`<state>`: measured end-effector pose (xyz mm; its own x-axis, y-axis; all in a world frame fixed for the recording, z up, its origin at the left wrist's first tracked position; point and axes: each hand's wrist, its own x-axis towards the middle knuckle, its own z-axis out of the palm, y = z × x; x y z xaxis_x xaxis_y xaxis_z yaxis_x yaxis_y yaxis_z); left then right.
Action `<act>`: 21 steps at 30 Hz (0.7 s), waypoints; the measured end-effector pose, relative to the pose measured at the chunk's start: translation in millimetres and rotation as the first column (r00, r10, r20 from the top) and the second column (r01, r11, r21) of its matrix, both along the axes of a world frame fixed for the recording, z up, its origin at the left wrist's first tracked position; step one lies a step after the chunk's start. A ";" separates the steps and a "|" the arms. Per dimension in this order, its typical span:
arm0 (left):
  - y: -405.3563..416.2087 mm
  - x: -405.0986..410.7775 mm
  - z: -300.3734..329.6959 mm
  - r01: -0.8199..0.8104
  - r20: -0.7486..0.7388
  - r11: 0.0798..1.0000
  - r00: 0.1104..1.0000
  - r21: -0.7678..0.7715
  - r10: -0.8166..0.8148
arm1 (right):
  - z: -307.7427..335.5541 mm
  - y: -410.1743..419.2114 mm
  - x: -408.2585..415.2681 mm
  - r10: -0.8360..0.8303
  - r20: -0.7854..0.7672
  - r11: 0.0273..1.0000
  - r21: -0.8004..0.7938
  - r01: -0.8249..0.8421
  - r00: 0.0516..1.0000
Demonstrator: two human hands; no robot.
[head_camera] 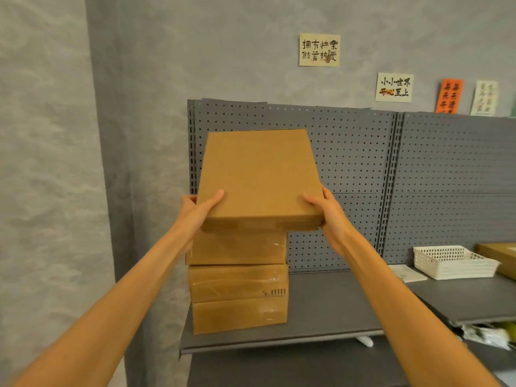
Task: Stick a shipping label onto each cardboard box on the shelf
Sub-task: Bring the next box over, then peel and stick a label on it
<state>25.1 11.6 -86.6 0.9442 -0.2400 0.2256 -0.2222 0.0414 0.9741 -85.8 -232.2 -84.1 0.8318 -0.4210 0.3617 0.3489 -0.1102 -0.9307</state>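
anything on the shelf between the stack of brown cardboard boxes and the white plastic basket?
Head view: mostly bare grey shelf between the stack of brown cardboard boxes and the white plastic basket. Only a white paper sheet lies there, beside the basket.

I hold a flat cardboard box (259,177) by its near corners, my left hand (199,210) and right hand (325,209) each with the thumb on top. It is tilted, above a stack of three taped boxes (237,283) on the grey shelf (321,308). To the right on the shelf sits a white basket (452,262) beside a paper sheet (409,273). Calligraphy cards (319,50) hang on the wall above the pegboard (354,152).
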 end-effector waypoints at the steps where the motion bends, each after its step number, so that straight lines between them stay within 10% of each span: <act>1: -4.0 -4.8 -3.9 0.002 0.025 1.000 1.000 0.004 -0.002 | -1.9 -2.4 -8.2 -0.006 0.000 1.000 0.003 0.006 1.000; 21: -131.8 -139.9 -42.6 0.219 0.157 0.974 0.962 0.053 -0.225 | -55.4 -97.4 -181.5 -0.302 0.033 0.953 -0.023 0.303 0.953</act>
<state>-114.9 -120.2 -129.2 0.8183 -0.4500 0.3577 -0.3650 0.0740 0.9281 -267.3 -329.6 -139.5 0.6561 -0.6411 0.3981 0.3213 -0.2400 -0.9160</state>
